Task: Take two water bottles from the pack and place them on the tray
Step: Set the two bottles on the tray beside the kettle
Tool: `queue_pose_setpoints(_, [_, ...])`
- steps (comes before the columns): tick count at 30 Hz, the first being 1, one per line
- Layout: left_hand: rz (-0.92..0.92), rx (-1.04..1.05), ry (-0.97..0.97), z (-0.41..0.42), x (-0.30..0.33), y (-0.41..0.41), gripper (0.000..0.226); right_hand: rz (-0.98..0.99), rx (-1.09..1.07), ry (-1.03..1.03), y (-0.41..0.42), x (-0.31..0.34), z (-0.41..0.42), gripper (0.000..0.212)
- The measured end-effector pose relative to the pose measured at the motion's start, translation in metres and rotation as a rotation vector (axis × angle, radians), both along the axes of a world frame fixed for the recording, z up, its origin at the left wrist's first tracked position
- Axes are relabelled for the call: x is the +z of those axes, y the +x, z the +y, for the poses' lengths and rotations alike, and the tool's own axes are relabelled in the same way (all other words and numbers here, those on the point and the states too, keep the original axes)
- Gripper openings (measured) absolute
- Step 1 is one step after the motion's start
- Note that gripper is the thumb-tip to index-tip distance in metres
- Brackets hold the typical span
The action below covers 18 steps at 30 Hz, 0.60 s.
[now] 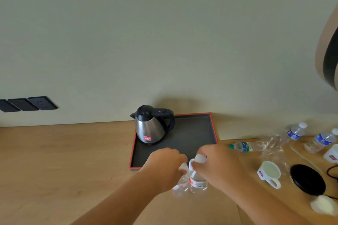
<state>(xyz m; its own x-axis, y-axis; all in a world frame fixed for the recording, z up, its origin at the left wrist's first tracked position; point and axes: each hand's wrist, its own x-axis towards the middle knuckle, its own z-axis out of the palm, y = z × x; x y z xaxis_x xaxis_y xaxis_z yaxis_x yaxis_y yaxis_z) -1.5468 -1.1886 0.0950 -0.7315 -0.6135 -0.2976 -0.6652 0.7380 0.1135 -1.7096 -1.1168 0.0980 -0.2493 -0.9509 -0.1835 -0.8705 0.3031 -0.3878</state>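
Note:
Two small clear water bottles with white caps and red-and-white labels stand side by side just in front of the tray's near edge. My left hand grips the left bottle near its top. My right hand grips the right bottle by its neck, with the white cap showing between my fingers. The dark grey tray with a red rim lies against the wall behind them. Torn clear pack wrap lies on the table to the right.
A steel kettle with a black lid stands on the tray's left back corner. To the right are a green-capped bottle lying down, two blue-labelled bottles, a white mug, a black round base and a second mug at the edge.

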Motion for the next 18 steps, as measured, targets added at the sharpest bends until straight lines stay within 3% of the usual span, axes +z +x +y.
queue_pose_setpoints(8, [-0.012,0.122,-0.055,-0.077,0.046,-0.085,0.015,-0.092,0.091,-0.161,-0.094,0.043,-0.084,0.019])
queue_pose_setpoints(13, [0.037,0.219,-0.048,-0.133,0.029,-0.124,0.024,-0.029,0.139,-0.199,-0.138,0.028,-0.146,0.021])
queue_pose_setpoints(18, [0.063,0.188,-0.097,-0.181,0.006,-0.149,0.03,-0.064,0.05,-0.164,-0.159,0.002,-0.184,0.019])
